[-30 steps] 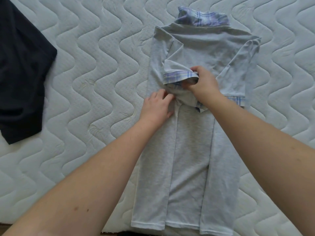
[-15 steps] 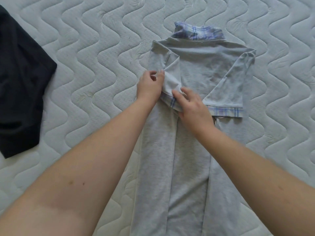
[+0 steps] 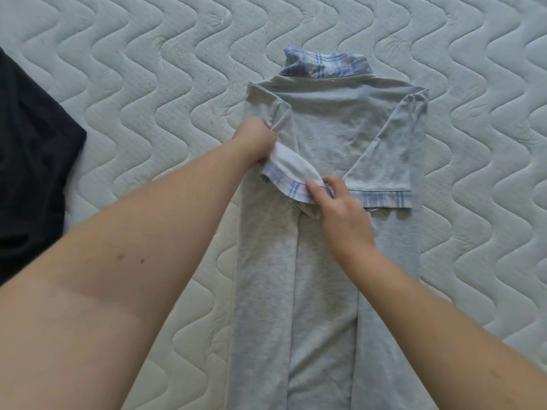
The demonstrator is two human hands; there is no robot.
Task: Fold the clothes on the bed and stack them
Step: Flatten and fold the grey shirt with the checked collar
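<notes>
Head view: the grey shirt is half folded

Head view shows the grey shirt (image 3: 322,261) lying flat on the white bed (image 3: 148,84), back side up. Its long sides are already folded in, close to the person. A bit farther, the right hand (image 3: 340,208) pinches the checked edge of the left sleeve (image 3: 291,170). The left hand (image 3: 256,140) grips that same sleeve higher up, fingers curled on the cloth. The right sleeve (image 3: 387,161) already lies flat and neat. Farthest away is the checked collar (image 3: 325,65). A dark piece of clothing (image 3: 32,161) waits at the left, not folded. I think the sleeve needs laying down, then the shirt folding up, then stacking.
</notes>
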